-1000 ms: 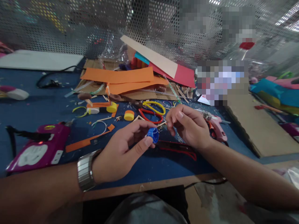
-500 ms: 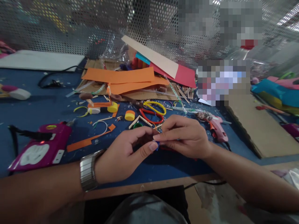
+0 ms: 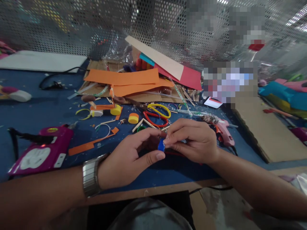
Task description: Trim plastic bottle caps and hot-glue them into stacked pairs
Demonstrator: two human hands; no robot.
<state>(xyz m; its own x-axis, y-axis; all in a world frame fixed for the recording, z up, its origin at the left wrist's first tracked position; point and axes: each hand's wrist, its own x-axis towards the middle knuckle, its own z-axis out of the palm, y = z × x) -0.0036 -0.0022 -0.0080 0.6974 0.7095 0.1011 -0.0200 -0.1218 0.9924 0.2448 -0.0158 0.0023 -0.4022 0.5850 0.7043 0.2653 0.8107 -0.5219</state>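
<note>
Left hand (image 3: 130,158) and right hand (image 3: 192,140) both pinch a small blue piece (image 3: 161,145) above the counter's (image 3: 168,174) near edge. A loosened pinch (it is tiny) could drop it over that edge. Scissors (image 3: 155,115) crowd 12 o'clock; a glue gun (image 3: 224,131) sits at 2.

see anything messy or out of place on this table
Yes. Paper scraps and cut strips litter the blue table, and the orange sheets lie in a crooked heap. Both hands pinch a small blue piece.

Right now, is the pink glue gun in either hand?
No, the pink glue gun lies on the table beyond the right hand.
</note>
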